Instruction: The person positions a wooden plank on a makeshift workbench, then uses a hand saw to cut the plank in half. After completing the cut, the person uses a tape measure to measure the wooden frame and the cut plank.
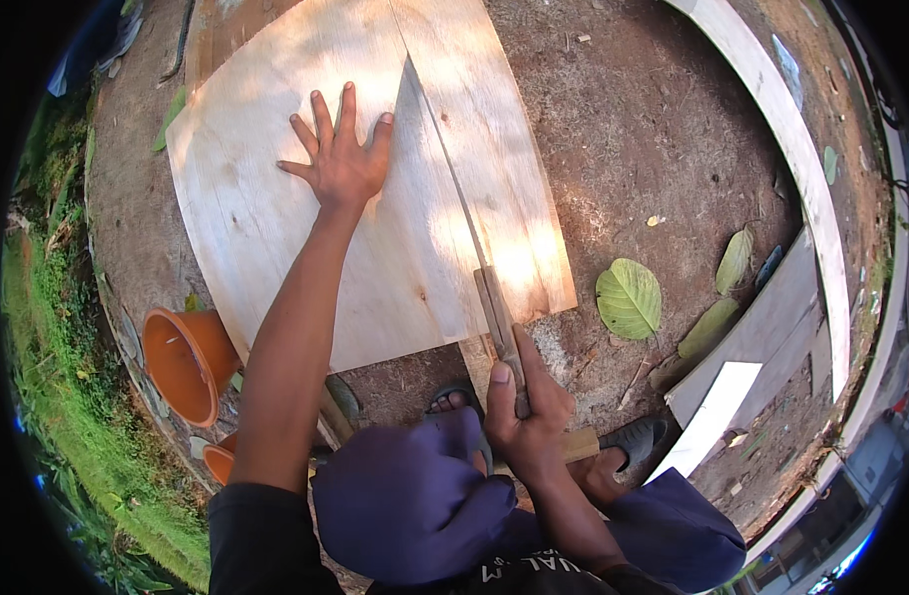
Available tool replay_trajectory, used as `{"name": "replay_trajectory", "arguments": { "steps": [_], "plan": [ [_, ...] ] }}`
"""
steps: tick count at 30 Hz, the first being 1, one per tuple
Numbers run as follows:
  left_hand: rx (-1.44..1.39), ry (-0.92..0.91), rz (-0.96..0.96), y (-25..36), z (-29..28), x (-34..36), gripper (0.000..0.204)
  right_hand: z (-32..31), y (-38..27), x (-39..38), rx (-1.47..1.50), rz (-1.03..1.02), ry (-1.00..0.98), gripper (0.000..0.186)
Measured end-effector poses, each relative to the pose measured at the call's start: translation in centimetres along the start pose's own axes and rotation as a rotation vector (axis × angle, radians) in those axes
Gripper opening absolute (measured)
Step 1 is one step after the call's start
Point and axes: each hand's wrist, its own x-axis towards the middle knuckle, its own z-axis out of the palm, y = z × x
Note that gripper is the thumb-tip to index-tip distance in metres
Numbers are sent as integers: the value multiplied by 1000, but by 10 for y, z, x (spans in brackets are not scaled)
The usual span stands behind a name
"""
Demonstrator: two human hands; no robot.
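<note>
A pale sheet of plywood [266,228] lies in front of me. My left hand [345,164] rests palm down on its upper middle, fingers spread. To the right of that hand, a handsaw [493,305] points away from me along a thin line running up the sheet. My right hand [530,412] is closed round the saw's wooden handle, just off the sheet's near edge. The blade shows mostly as a narrow dark edge; how deep it sits in the wood I cannot tell.
An orange pot [189,365] stands by the sheet's near left corner, with a second orange pot [220,458] partly hidden below it. Large green leaves [629,297] lie on the brown ground at right. Beyond them are a grey board [762,332] and a white strip [710,416].
</note>
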Motion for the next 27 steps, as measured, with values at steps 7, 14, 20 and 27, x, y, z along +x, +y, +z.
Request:
{"name": "replay_trajectory", "arguments": {
  "steps": [7, 14, 20, 27],
  "plan": [
    [12, -18, -5, 2, -1, 2, 78, 40, -3, 66, 123, 124, -1, 40],
    [-7, -17, 14, 3, -3, 2, 79, 8, 10, 8, 42, 99, 8, 41],
    [-15, -23, 9, -6, -1, 0, 79, -3, 11, 1, 5, 54, -53, 41],
    [-37, -6, 13, 5, -1, 1, 78, 11, -7, 35, -20, 209, -110, 44]
  ]
}}
